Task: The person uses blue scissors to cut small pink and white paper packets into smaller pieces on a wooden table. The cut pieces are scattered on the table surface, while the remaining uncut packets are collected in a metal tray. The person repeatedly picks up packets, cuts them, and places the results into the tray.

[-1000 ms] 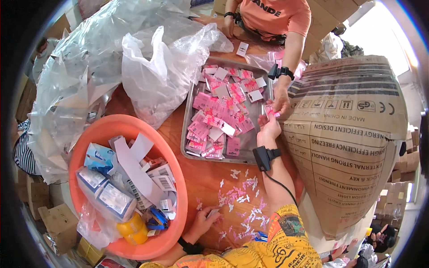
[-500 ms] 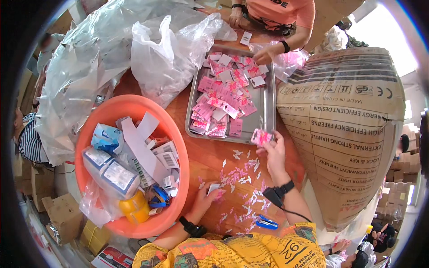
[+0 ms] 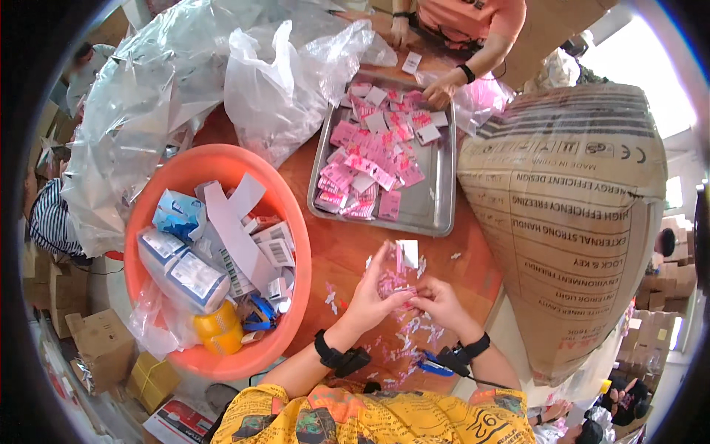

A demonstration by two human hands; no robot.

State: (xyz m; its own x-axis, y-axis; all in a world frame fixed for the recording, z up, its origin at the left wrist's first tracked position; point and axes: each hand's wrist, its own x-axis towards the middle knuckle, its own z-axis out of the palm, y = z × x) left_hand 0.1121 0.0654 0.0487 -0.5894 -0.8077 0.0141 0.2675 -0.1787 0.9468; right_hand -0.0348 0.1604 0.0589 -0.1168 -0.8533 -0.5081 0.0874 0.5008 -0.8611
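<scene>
My two hands are close together over the wooden table, just below the metal tray (image 3: 442, 185). Between its thumb and fingers, my left hand (image 3: 370, 297) holds a small pink-and-white card (image 3: 407, 253), whose white part sticks up. My right hand (image 3: 442, 302) has its fingertips pinched beside the left thumb; what they hold, if anything, is too small to make out. Pink and white paper scraps (image 3: 405, 342) lie scattered under and around both hands. A blue stapler-like tool (image 3: 435, 365) rests by my right wrist, partly hidden by it.
Pink cards (image 3: 370, 159) fill much of the tray, where a co-worker's hand (image 3: 441, 90) reaches in. An orange tub (image 3: 299, 222) of packages, tape and boxes stands left. At the right bulges a large cardboard box (image 3: 562, 207). Clear plastic bags (image 3: 266, 96) lie behind.
My right hand has come down from the tray's near edge toward the left hand. My left hand has risen to the right, away from the tub. Both now meet over the scraps.
</scene>
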